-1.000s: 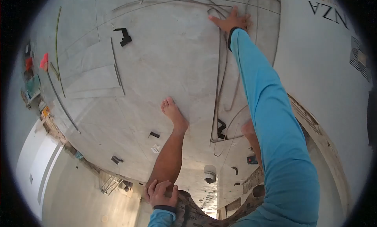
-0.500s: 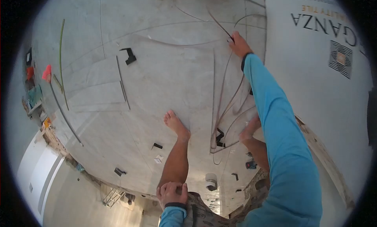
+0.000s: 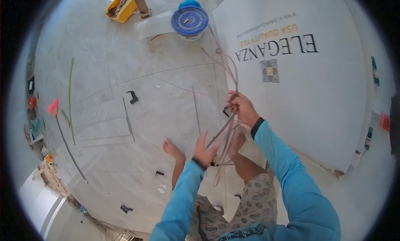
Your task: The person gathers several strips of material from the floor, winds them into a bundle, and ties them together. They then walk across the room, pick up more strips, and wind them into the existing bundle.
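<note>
Right hand (image 3: 243, 109) is clamped on thin strips (image 3: 227, 128) over the pale tiled floor (image 3: 166, 95); left hand (image 3: 205, 149), fingers apart, just beside them; blue bucket (image 3: 189, 20) at the floor's far edge

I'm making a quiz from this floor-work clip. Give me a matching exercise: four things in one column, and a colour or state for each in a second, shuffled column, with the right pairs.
Things:
1. right hand
2. left hand
3. bucket lid
4. tub

States or colours:
A. yellow
B. open, fingers spread, beside the strips
C. blue
D. closed on the thin strips

Pairs: 1-D, 2-B, 3-C, 4-A
</note>
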